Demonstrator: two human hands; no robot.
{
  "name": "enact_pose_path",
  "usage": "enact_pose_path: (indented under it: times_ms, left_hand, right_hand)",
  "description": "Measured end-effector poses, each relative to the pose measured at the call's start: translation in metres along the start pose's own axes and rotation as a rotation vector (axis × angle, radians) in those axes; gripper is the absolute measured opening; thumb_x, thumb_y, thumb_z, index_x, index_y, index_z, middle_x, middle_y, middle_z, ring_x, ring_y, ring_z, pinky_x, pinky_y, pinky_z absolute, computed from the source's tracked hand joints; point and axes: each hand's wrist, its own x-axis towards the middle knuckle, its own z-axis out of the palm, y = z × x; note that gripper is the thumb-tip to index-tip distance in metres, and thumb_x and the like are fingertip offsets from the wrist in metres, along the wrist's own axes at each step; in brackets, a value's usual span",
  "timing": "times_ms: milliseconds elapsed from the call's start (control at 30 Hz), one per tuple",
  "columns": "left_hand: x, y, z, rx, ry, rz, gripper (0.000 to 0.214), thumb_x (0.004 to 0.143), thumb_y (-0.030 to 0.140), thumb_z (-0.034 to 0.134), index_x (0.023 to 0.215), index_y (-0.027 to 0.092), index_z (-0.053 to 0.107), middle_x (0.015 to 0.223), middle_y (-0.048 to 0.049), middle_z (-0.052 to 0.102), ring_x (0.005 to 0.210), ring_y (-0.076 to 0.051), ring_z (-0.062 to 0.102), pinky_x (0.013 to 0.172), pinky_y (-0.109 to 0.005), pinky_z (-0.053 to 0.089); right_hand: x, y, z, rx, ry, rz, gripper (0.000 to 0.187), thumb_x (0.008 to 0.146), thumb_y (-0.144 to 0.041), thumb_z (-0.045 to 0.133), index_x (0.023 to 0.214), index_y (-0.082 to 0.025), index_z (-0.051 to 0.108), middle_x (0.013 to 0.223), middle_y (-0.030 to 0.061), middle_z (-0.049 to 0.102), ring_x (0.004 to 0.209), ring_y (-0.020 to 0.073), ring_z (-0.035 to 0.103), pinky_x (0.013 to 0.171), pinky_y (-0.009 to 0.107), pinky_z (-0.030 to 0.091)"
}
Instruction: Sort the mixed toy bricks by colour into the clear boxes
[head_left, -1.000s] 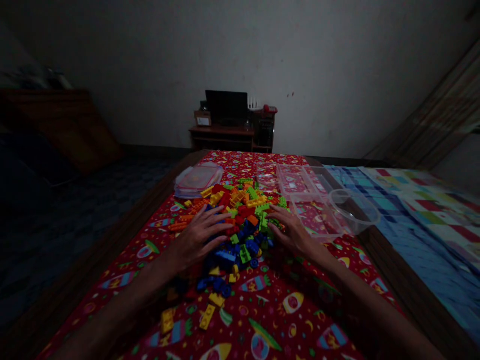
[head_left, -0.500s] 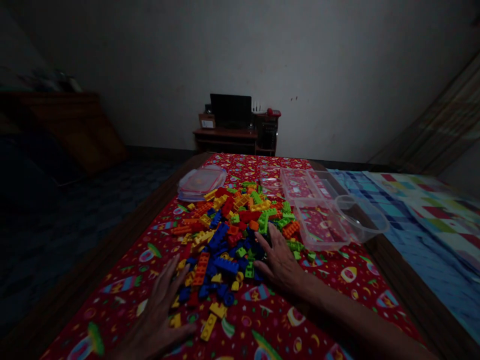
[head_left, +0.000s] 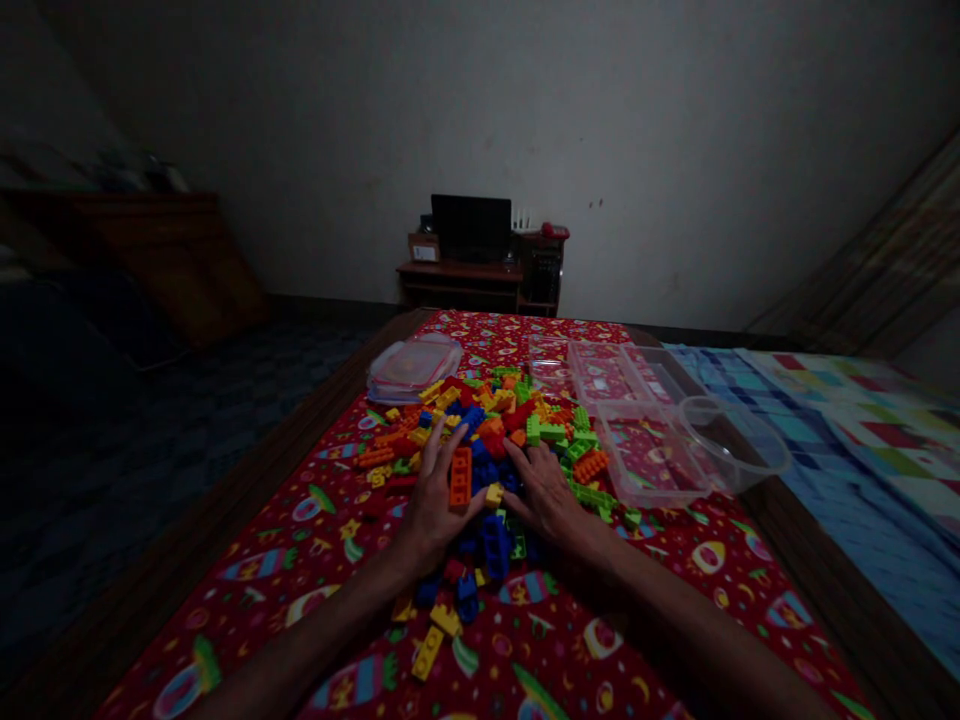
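A heap of toy building bricks in red, orange, yellow, green and blue lies on the red patterned tablecloth. My left hand is in the left side of the heap, fingers apart, with an orange brick between fingers and thumb; whether it grips that brick I cannot tell. Facing it, my right hand rests on the right side, its fingers spread over blue and green bricks. A small yellow brick sits between my two thumbs. Nearer me lies a yellow brick.
Clear plastic containers stand right of the heap. A stack of clear lids lies at the back left. A bed with a checked cover adjoins the table's right side. Beyond the table is a desk with a monitor.
My left hand has moved from the tablecloth at the lower left forward and right into the heap, shoving bricks toward the middle. My right hand has stayed about where it was.
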Motion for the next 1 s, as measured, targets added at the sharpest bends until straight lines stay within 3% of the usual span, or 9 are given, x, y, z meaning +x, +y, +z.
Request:
enact_pose_path:
  times_ms: [133, 300, 467, 533, 633, 733, 800, 900, 1000]
  left_hand:
    - [0.040, 0.012, 0.021, -0.069, -0.042, 0.064, 0.072, 0.077, 0.024, 0.066, 0.140, 0.025, 0.032, 0.149, -0.0131, 0.028, 0.138, -0.030, 0.031, 0.112, -0.049, 0.031]
    - [0.080, 0.025, 0.040, -0.147, -0.161, 0.133, 0.086, 0.069, 0.024, 0.073, 0.143, 0.024, 0.029, 0.148, -0.0142, 0.033, 0.138, -0.032, 0.029, 0.111, -0.052, 0.029]
    - [0.089, 0.025, 0.010, -0.113, -0.192, 0.180, 0.073, 0.078, 0.037, 0.066, 0.142, 0.027, 0.033, 0.150, -0.0094, 0.032, 0.138, -0.030, 0.030, 0.110, -0.051, 0.033]
    - [0.086, 0.007, -0.012, -0.078, -0.148, 0.162, 0.058, 0.085, 0.044, 0.055, 0.137, 0.025, 0.041, 0.148, -0.0092, 0.037, 0.133, -0.029, 0.039, 0.105, -0.050, 0.039]
    - [0.076, -0.041, -0.041, 0.108, -0.002, 0.099, 0.052, 0.087, 0.052, 0.043, 0.127, 0.020, 0.053, 0.138, -0.0108, 0.049, 0.128, -0.029, 0.045, 0.108, -0.051, 0.034]
    - [0.056, -0.098, -0.053, 0.225, 0.069, -0.098, 0.062, 0.088, 0.056, 0.029, 0.124, 0.013, 0.054, 0.132, -0.0164, 0.054, 0.127, -0.030, 0.046, 0.110, -0.052, 0.031]
    - [0.040, -0.124, -0.051, 0.202, 0.028, -0.263, 0.068, 0.089, 0.056, 0.020, 0.129, 0.010, 0.050, 0.136, -0.0173, 0.051, 0.130, -0.029, 0.043, 0.112, -0.051, 0.028]
    - [0.025, -0.136, -0.043, 0.078, -0.084, -0.364, 0.070, 0.088, 0.059, 0.019, 0.132, 0.013, 0.048, 0.138, -0.0145, 0.050, 0.131, -0.026, 0.043, 0.111, -0.047, 0.031]
    - [0.024, -0.120, -0.033, 0.014, -0.144, -0.362, 0.072, 0.085, 0.063, 0.028, 0.133, 0.014, 0.048, 0.138, -0.0138, 0.051, 0.129, -0.029, 0.045, 0.110, -0.049, 0.032]
  right_hand:
    - [-0.006, 0.016, -0.017, 0.077, 0.084, -0.027, 0.062, 0.091, -0.030, 0.045, 0.148, -0.018, 0.022, 0.126, 0.0172, 0.053, 0.117, 0.0286, 0.050, 0.097, 0.049, 0.044]
    - [-0.010, 0.034, -0.056, 0.102, 0.198, 0.045, 0.038, 0.092, -0.033, 0.046, 0.124, -0.015, 0.055, 0.107, 0.0144, 0.067, 0.096, 0.0253, 0.065, 0.083, 0.041, 0.052]
    - [0.007, 0.037, -0.096, 0.100, 0.150, 0.206, 0.029, 0.092, -0.028, 0.046, 0.107, -0.014, 0.066, 0.083, 0.0097, 0.073, 0.071, 0.0203, 0.068, 0.065, 0.030, 0.052]
    - [0.021, 0.038, -0.101, 0.087, 0.132, 0.174, 0.029, 0.093, -0.027, 0.044, 0.107, -0.016, 0.067, 0.088, 0.0094, 0.073, 0.075, 0.0199, 0.068, 0.069, 0.030, 0.052]
    - [0.050, 0.045, -0.093, 0.064, 0.105, 0.053, 0.035, 0.094, -0.034, 0.045, 0.120, -0.017, 0.061, 0.110, 0.0122, 0.068, 0.097, 0.0225, 0.064, 0.086, 0.036, 0.049]
    - [0.079, 0.052, -0.071, -0.011, 0.011, -0.050, 0.045, 0.093, -0.042, 0.046, 0.131, -0.019, 0.052, 0.124, 0.0133, 0.059, 0.116, 0.0249, 0.054, 0.102, 0.044, 0.039]
    - [0.092, 0.054, -0.058, -0.053, -0.115, -0.120, 0.045, 0.093, -0.045, 0.044, 0.130, -0.020, 0.052, 0.122, 0.0131, 0.058, 0.116, 0.0254, 0.052, 0.102, 0.046, 0.038]
    - [0.092, 0.054, -0.049, -0.081, -0.257, -0.195, 0.047, 0.092, -0.047, 0.044, 0.128, -0.019, 0.053, 0.116, 0.0146, 0.059, 0.108, 0.0266, 0.054, 0.093, 0.044, 0.044]
    - [0.079, 0.055, -0.055, -0.071, -0.277, -0.203, 0.046, 0.092, -0.047, 0.044, 0.126, -0.018, 0.054, 0.111, 0.0144, 0.059, 0.102, 0.0259, 0.055, 0.086, 0.041, 0.045]
